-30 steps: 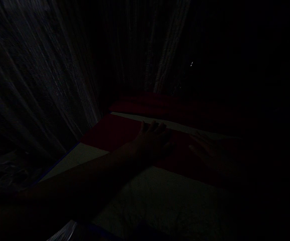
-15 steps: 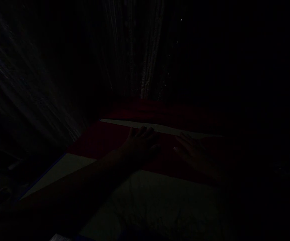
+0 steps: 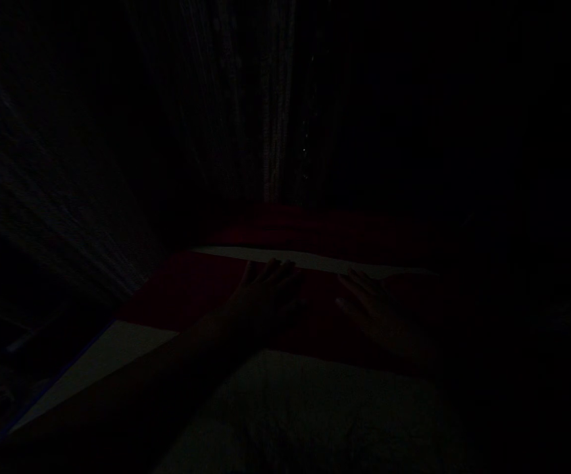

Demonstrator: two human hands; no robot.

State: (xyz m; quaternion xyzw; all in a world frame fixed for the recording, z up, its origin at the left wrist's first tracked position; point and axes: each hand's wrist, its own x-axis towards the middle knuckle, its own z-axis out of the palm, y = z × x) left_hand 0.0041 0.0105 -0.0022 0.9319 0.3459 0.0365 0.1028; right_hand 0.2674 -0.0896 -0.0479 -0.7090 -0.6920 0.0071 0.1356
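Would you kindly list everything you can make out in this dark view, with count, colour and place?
red cloth: one, dark red, a band across the pale surface, under both hands
red folds: one heap, dark red, behind the band
pale surface: one, off-white, foreground
curtain: one, grey, ribbed, hanging at the back
left hand: one, flat on the red cloth, fingers spread
right hand: one, flat on the red cloth, very dim
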